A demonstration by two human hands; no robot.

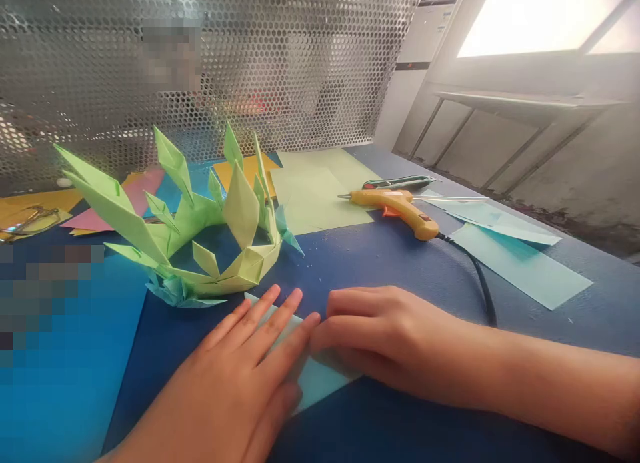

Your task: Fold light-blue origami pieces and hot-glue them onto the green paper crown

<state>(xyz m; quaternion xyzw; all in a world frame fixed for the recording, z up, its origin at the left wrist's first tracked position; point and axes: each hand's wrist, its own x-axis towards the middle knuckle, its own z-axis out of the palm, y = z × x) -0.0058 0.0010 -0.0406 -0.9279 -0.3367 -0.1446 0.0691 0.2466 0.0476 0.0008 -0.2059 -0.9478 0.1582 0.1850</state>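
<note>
A light blue sheet of paper (327, 383) lies on the dark blue tabletop, partly covered by both hands. My left hand (240, 366) rests flat on it with fingers spread. At the sheet's right part, my right hand (390, 329) has its fingers bent and pressed together on the paper; the fingertips are mostly hidden. Just beyond the left fingers stands a green folded-paper crown (243, 213) with upright pointed leaves. A blue folded-paper flower (173, 289) sits against its front, and another blue folded piece (287, 229) is on its right side.
A yellow glue gun (400, 203) lies at right, its black cord (483, 283) running forward. Beside it are a utility knife (400, 183) and light blue paper strips (530, 269). Pale green sheets (320, 189) lie behind. A perforated metal panel (300, 56) borders the table's back.
</note>
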